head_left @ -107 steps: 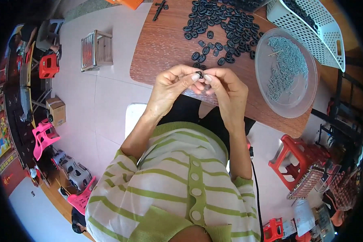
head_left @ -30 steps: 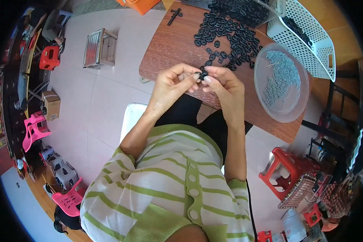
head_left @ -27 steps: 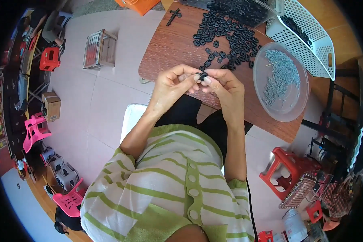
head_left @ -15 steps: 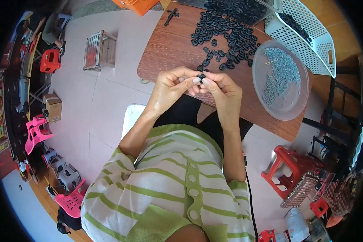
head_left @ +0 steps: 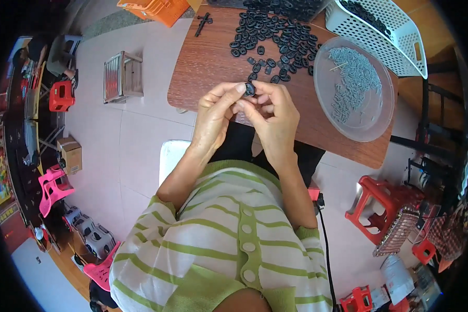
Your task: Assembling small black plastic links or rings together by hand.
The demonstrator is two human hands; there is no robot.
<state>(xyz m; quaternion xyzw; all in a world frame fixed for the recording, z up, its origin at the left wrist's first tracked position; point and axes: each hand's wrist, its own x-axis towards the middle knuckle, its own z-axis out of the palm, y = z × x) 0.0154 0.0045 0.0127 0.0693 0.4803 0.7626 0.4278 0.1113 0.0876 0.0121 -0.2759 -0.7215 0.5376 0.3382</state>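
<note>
Just over the table's near edge, a small black oval plastic part [head_left: 250, 90] is pinched in my fingertips. My left hand [head_left: 213, 117] has its thumb against the left side of the part. My right hand [head_left: 275, 115] meets it from the right, its index finger at the part and its thumb below. Both hands are closed, and the fingers partly cover the piece. Beyond them, many similar black oval parts [head_left: 294, 49] lie heaped on the brown table [head_left: 205, 67]. Several loose ones sit closest to my fingertips.
A round translucent tray [head_left: 325, 112] of small grey screws [head_left: 356, 78] stands right of my hands. Behind it are a white perforated basket [head_left: 408, 54] and a clear bin of black parts. A black cross-shaped piece [head_left: 203, 24] lies far left. A red stool [head_left: 374, 208] stands right.
The black part is turned so its oval face shows now. My right thumb has dropped below it. The whole view has shifted slightly, with the table lying higher and further left.
</note>
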